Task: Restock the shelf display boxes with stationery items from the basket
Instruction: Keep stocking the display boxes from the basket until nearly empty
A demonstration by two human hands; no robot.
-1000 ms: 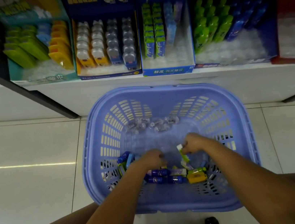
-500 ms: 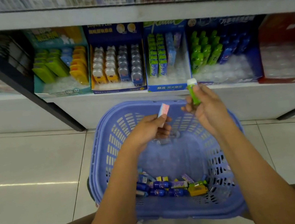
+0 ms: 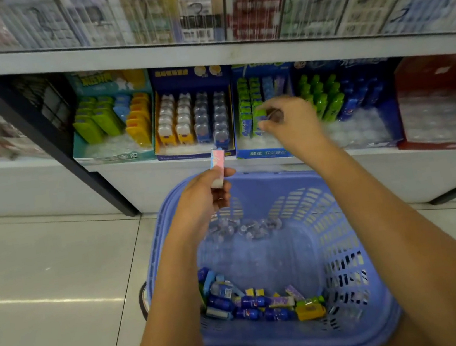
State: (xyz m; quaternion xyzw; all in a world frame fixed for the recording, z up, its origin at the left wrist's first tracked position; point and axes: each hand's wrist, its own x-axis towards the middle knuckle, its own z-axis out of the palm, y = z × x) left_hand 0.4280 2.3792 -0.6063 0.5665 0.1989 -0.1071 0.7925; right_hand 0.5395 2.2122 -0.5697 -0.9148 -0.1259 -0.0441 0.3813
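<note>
While the left hand (image 3: 204, 202) pinches one pink-and-blue eraser (image 3: 217, 167) above the basket's (image 3: 329, 217) far left rim, the eraser stands nearly upright: long axis vertical, top end pointing up at the shelf (image 3: 45, 175). The right hand (image 3: 287, 126) is beyond the basket's far rim, fingers curled on one green item (image 3: 259, 117) at the third display box (image 3: 265, 153). That item is mostly hidden, so its axis is unclear. Five boxes stand in a row on the shelf beyond the basket. Inside the basket there is a mixed pile (image 3: 263, 305) at the near end and clear round pieces (image 3: 246, 226) at the far end, both too blurred to count.
</note>
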